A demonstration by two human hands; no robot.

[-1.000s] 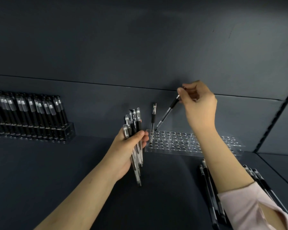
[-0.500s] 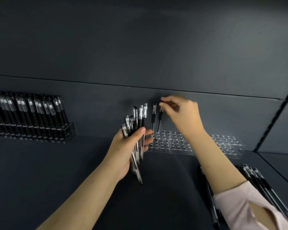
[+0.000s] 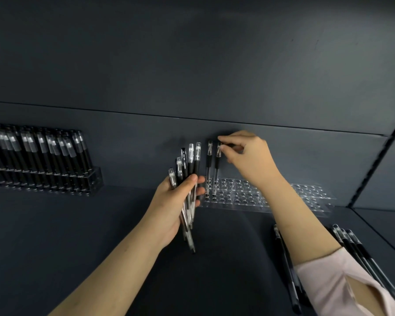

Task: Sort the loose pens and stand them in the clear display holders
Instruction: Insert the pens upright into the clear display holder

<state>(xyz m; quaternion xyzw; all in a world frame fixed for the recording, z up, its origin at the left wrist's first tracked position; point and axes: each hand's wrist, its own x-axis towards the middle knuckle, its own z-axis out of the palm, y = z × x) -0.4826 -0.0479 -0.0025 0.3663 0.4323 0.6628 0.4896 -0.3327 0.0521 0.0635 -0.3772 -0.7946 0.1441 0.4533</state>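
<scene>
My left hand (image 3: 173, 201) grips a bundle of several black-and-clear pens (image 3: 188, 176), caps up, just left of a clear display holder (image 3: 244, 198) with many round holes. Two pens stand upright in the holder's left end: one (image 3: 208, 165) stands free, and my right hand (image 3: 246, 158) pinches the cap of the second pen (image 3: 217, 165) from above. Loose pens (image 3: 285, 265) lie on the dark surface under my right forearm, and more loose pens (image 3: 360, 252) lie at the far right.
A second clear holder (image 3: 55, 181) packed with several black pens stands at the back left against the dark wall (image 3: 192, 65). A dark slanted divider (image 3: 379, 160) runs down at the right.
My right hand has brought a slanted pen down and to the left. That pen now stands upright in the holder beside the first one. My left hand rose slightly with its bundle.
</scene>
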